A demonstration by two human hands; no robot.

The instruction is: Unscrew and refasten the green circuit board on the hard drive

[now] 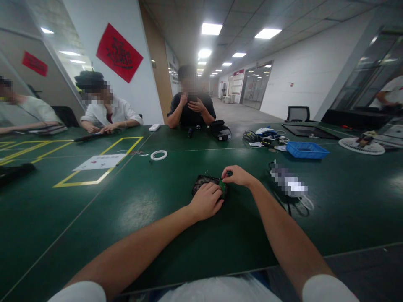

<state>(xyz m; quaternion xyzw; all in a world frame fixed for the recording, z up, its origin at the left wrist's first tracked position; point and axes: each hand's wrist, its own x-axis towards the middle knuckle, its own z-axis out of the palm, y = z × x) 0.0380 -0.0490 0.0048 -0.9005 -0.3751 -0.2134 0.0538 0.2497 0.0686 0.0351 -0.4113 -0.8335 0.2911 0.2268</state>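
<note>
A black, flat device with a green circuit board (223, 189) at its right end lies on the green table. My left hand (206, 202) is laid over the near side of it, fingers curled across the top and pressing it against the table. Just above the board's far corner, my right hand (238, 175) pinches a small tool with a dark, rounded handle (229, 173), which looks like a short screwdriver. Its tip is too small to make out. Much of the device is hidden beneath my left fingers.
To the right lie a blurred-out item with cables (289, 182) and a blue tray (307, 150). A white ring (159, 155) and a paper sheet (100, 162) within yellow tape are on the left. Several people sit across the table, near a black case (221, 131).
</note>
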